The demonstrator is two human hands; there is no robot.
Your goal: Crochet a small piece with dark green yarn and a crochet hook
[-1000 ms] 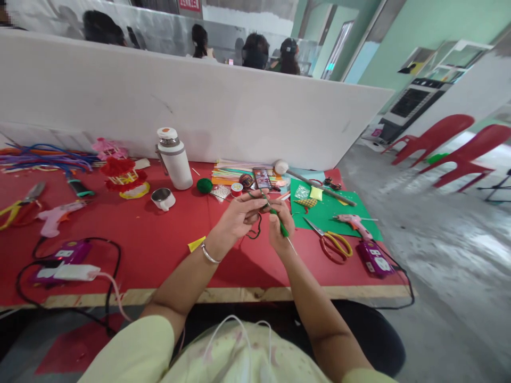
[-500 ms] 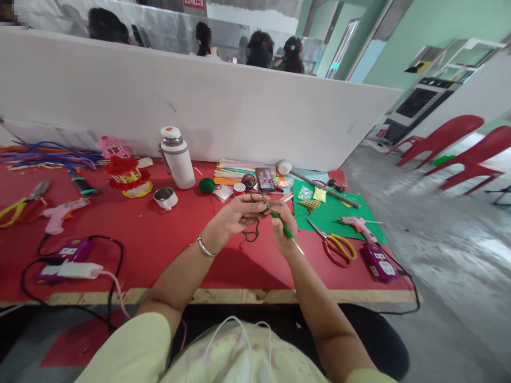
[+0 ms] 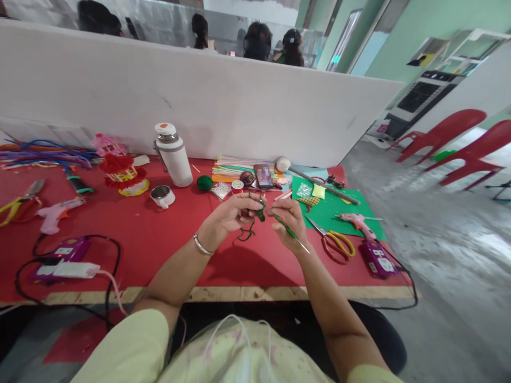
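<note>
Between the fingers of my left hand (image 3: 235,211) is a small piece of dark green yarn work (image 3: 261,213), with a loose loop of yarn (image 3: 248,232) hanging below it. My right hand (image 3: 289,221) is closed around a green-handled crochet hook (image 3: 288,229), whose metal end sticks out toward my wrist. Both hands are raised over the red table, a small gap between their fingertips. Behind them lie a green yarn ball (image 3: 205,183), a bag of white beads (image 3: 221,190) and a red-and-white spool (image 3: 237,186).
A white flask (image 3: 175,159) and a metal cup (image 3: 162,197) stand left of centre. Scissors (image 3: 337,243) and a pink glue gun (image 3: 359,221) lie right. Another glue gun (image 3: 54,214) and a power strip (image 3: 69,254) are left. People sit behind the white partition (image 3: 239,106).
My right hand has moved slightly right, away from my left hand. More of the green yarn work shows between them. The view has shifted a little.
</note>
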